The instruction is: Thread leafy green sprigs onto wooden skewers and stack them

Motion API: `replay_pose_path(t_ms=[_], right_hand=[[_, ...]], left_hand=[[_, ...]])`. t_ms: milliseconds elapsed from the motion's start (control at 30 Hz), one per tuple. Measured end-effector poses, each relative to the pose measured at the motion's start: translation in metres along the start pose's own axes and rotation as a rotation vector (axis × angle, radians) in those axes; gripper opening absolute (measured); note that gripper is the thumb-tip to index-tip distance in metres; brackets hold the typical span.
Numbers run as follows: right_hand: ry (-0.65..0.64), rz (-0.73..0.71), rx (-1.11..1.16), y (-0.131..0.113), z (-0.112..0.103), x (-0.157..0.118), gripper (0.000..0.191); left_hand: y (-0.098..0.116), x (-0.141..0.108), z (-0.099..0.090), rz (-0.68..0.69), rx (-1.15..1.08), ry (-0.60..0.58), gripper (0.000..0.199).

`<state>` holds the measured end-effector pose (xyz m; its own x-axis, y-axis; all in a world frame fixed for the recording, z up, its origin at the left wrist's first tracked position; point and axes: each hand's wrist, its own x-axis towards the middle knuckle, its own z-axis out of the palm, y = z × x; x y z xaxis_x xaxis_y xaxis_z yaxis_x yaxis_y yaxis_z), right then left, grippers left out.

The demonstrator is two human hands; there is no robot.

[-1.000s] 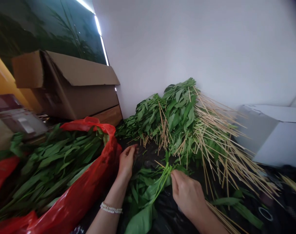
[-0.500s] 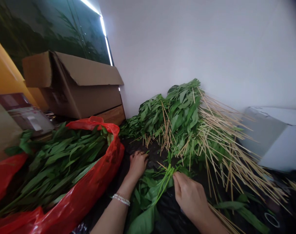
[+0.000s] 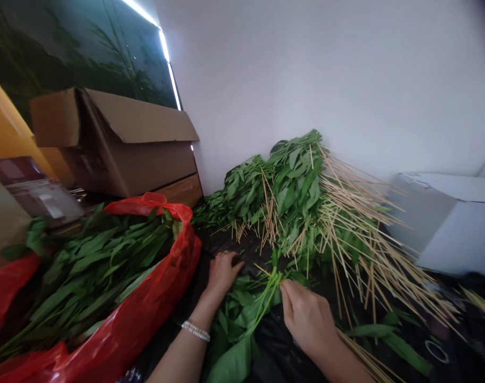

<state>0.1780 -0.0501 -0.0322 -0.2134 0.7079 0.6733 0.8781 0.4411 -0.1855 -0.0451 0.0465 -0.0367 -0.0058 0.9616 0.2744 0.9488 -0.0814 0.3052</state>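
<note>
My right hand (image 3: pixel 309 314) is closed, its fingertips against the ends of several green leafy stems (image 3: pixel 266 298). A thin wooden stick (image 3: pixel 261 269) pokes out on the far side of these stems, in line with my fingers. More wooden sticks (image 3: pixel 364 351) run out from under my right wrist, so the hand appears to grip them; the palm is hidden. Over the black plastic sheet (image 3: pixel 210 242) my left hand (image 3: pixel 224 271) rests with thumb and fingers apart, holding nothing that I can see. Loose leaves lie between my two hands.
To the left, a red plastic bag (image 3: pixel 154 298) gapes around long leafy greens (image 3: pixel 94 266). Leafy bundles on sticks (image 3: pixel 294 181) are heaped against the wall. A cardboard box (image 3: pixel 146 162) stands at back left, a white box (image 3: pixel 458 223) at right.
The view has shifted slightly to the right. The thumb of my left hand has spread a little from its fingers. My right hand stays at the stems.
</note>
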Motion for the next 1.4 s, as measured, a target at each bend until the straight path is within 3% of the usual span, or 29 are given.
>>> replay_pose_path(t_ms=[200,433,667,900,1067,1167,1267,1400], right_hand=[[0.007,-0.003,-0.008,-0.001,0.001,0.0,0.028],[0.002,0.0,-0.007,-0.002,0.002,0.0,0.028],[-0.007,0.0,0.001,-0.001,0.001,0.0,0.028],[-0.014,0.001,0.0,-0.001,0.001,-0.001,0.028],[-0.018,0.004,-0.002,-0.001,0.001,-0.001,0.028],[-0.007,0.001,0.017,-0.001,0.001,-0.001,0.028],[0.011,-0.007,0.033,-0.002,-0.002,0.0,0.029],[0.016,0.001,0.054,-0.003,-0.005,0.002,0.028]], left_hand=[[0.004,0.003,0.0,-0.059,0.071,-0.003,0.035],[0.007,0.002,0.0,-0.069,0.09,0.0,0.023],[0.0,0.005,0.005,-0.055,-0.032,0.012,0.011],[-0.003,0.004,0.006,-0.046,-0.291,0.12,0.016],[-0.002,0.01,-0.009,-0.047,-0.633,0.31,0.01],[-0.002,0.013,-0.02,-0.088,-0.885,0.365,0.025],[0.003,0.009,-0.026,-0.141,-1.155,0.268,0.042],[0.021,-0.002,-0.023,-0.273,-1.462,-0.08,0.042]])
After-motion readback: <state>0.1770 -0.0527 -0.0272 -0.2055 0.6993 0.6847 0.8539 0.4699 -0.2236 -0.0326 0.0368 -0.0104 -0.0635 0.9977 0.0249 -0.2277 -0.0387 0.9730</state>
